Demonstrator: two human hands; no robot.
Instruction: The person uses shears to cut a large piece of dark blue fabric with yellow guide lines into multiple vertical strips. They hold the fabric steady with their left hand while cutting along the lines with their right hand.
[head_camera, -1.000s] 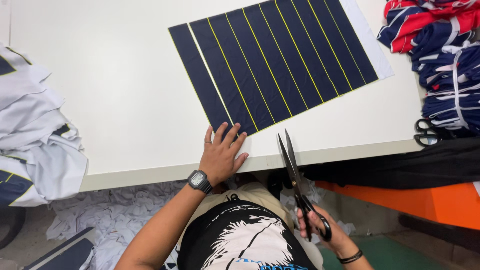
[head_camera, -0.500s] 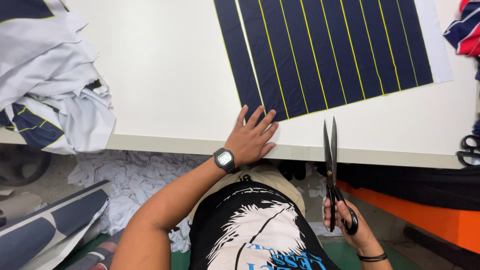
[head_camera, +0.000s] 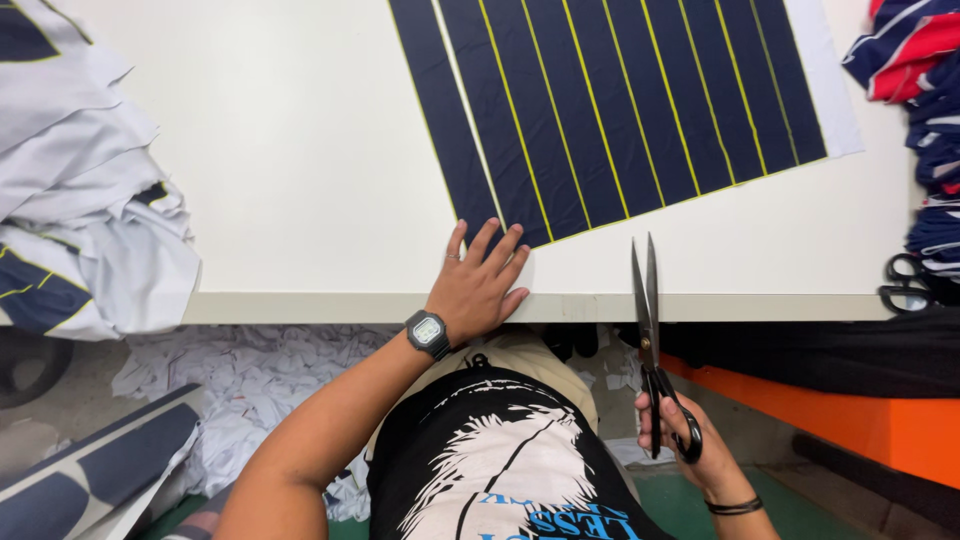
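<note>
Left hand (head_camera: 478, 288), fingers spread and flat, presses the near corner of the navy yellow-striped fabric (head_camera: 610, 110) on the white table (head_camera: 300, 150). Right hand (head_camera: 690, 445) grasps black scissors (head_camera: 652, 340), blades apparently nearly closed, at the table's near edge.

A garment workshop: striped cloth (head_camera: 610, 110) on a white bench (head_camera: 300, 150), fabric stacks (head_camera: 80, 190) beside it, scraps (head_camera: 250, 380) beneath.

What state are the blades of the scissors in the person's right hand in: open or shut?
Shut. In the right hand, the scissors show both blades lying together, no gap, tips pointing toward the white table.
</note>
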